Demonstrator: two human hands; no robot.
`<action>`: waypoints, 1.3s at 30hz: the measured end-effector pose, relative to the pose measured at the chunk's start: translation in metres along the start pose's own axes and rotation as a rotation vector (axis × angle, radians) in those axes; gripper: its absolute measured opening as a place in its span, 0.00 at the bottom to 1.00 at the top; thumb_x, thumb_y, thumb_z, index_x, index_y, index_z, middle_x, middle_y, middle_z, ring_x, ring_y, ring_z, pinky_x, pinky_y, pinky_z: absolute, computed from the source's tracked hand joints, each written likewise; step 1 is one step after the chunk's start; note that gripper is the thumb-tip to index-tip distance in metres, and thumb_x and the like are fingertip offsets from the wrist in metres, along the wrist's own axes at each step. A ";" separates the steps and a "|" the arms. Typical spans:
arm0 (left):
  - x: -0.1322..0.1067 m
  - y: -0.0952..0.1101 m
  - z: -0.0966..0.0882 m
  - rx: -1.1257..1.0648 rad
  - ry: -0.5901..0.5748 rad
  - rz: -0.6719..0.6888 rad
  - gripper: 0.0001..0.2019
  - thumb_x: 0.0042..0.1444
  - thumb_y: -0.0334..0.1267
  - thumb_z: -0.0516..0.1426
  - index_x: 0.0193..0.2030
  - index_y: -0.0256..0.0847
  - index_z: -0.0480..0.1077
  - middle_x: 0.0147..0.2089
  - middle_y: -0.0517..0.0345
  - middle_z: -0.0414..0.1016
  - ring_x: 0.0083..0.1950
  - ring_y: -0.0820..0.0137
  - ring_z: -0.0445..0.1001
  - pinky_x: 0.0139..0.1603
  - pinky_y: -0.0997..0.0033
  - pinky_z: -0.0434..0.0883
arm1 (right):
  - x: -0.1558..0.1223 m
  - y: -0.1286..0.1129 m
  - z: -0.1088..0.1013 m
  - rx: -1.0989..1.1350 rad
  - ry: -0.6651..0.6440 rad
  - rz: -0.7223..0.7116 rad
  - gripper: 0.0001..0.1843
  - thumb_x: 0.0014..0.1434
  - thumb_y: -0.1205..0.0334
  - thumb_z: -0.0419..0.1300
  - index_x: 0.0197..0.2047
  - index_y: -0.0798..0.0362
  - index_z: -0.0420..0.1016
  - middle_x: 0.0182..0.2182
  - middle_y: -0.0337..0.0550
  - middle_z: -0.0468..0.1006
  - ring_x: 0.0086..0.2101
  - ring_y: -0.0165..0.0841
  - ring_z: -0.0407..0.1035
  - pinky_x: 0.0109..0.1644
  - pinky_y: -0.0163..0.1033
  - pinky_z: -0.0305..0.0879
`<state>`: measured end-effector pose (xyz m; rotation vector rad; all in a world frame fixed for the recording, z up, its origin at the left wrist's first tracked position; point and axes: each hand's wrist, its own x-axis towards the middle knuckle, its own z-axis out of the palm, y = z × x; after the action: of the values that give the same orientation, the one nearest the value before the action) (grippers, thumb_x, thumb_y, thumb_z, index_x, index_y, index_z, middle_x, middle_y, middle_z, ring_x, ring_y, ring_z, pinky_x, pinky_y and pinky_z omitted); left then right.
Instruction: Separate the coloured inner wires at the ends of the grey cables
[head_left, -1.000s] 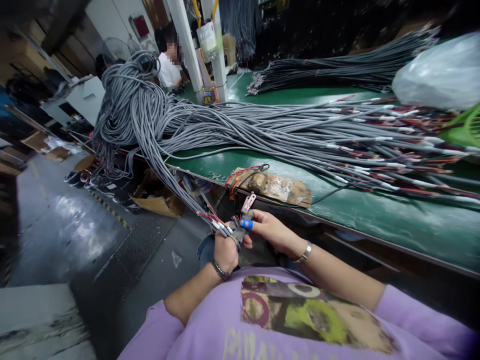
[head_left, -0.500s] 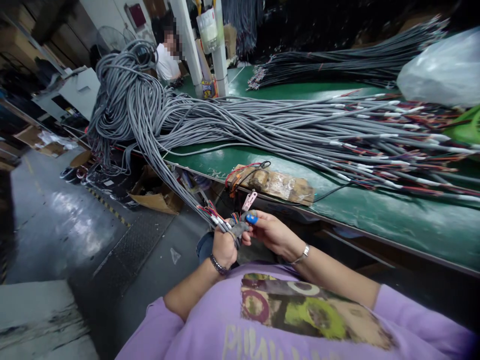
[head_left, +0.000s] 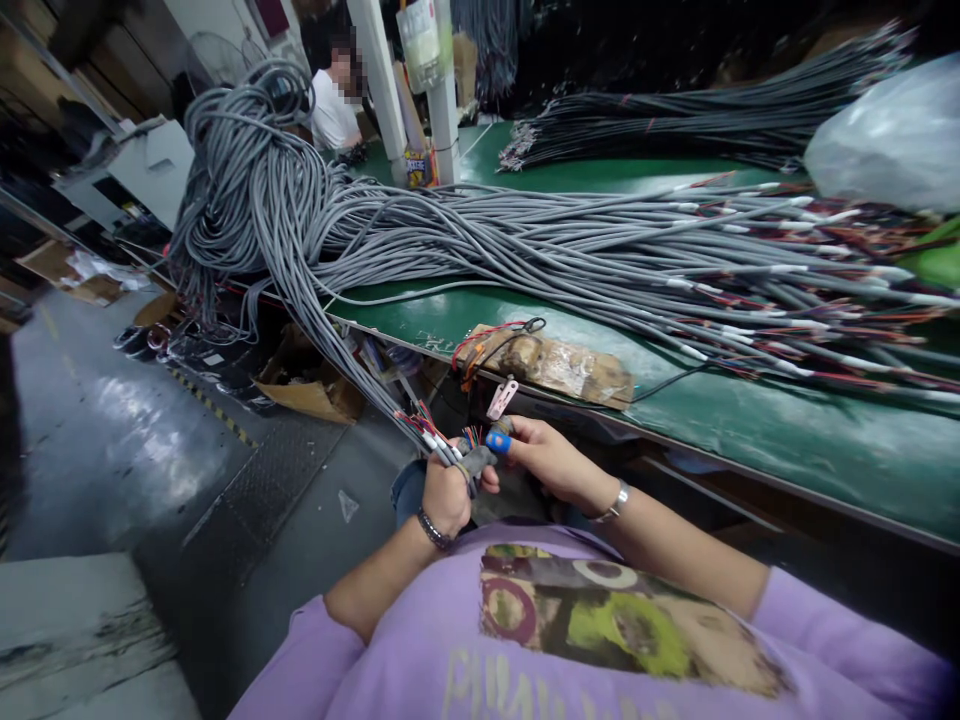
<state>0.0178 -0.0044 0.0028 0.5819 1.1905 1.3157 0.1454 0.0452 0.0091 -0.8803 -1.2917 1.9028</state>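
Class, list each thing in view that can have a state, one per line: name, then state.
Left hand: closed around grey cables
Right hand: fingers bent; grip unclear
Coloured wires by the hands: exposed, fanned out
Grey cable pile: spread on green bench, right ends bared
Black cables: bundled, tied
Cardboard box below bench: open
Wooden board: lying flat
Plastic bag: bulging

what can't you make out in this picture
All in the head view:
Held stretch of the gray cables: hidden by the closed left hand.
Fine coloured wires: too small to count, or to tell whether the right hand touches any.
Contents of the plastic bag: hidden by its cloudy film.
Rest of the green object: cut off by the right edge.
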 end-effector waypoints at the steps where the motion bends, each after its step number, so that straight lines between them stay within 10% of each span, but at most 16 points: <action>1: 0.000 0.000 0.000 0.003 0.002 -0.004 0.16 0.39 0.46 0.64 0.21 0.37 0.65 0.15 0.62 0.66 0.17 0.77 0.66 0.23 0.75 0.68 | -0.001 -0.001 -0.002 -0.004 -0.014 -0.001 0.17 0.48 0.49 0.65 0.26 0.54 0.68 0.17 0.36 0.71 0.20 0.26 0.61 0.25 0.34 0.55; 13: -0.002 0.003 0.000 -0.010 0.015 0.004 0.13 0.38 0.44 0.64 0.23 0.36 0.69 0.16 0.60 0.69 0.16 0.75 0.66 0.18 0.76 0.65 | -0.001 0.008 -0.019 0.434 0.244 0.098 0.13 0.40 0.63 0.70 0.31 0.51 0.74 0.27 0.35 0.73 0.24 0.24 0.64 0.29 0.33 0.67; 23: -0.003 -0.001 0.003 -0.023 -0.003 0.014 0.15 0.40 0.45 0.65 0.23 0.37 0.66 0.15 0.62 0.67 0.20 0.73 0.71 0.25 0.74 0.70 | -0.010 0.009 -0.001 0.139 0.038 0.028 0.14 0.47 0.56 0.67 0.29 0.53 0.67 0.19 0.36 0.72 0.21 0.26 0.62 0.27 0.34 0.57; 39: -0.004 0.000 0.002 0.034 -0.023 0.027 0.15 0.41 0.46 0.64 0.22 0.36 0.67 0.16 0.61 0.68 0.20 0.73 0.71 0.25 0.74 0.71 | -0.013 0.008 -0.003 0.073 0.098 0.027 0.16 0.46 0.51 0.66 0.28 0.53 0.67 0.20 0.34 0.68 0.22 0.25 0.59 0.28 0.34 0.55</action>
<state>0.0207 -0.0073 0.0049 0.6380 1.1921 1.3102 0.1539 0.0335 0.0029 -0.9452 -1.1506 1.8906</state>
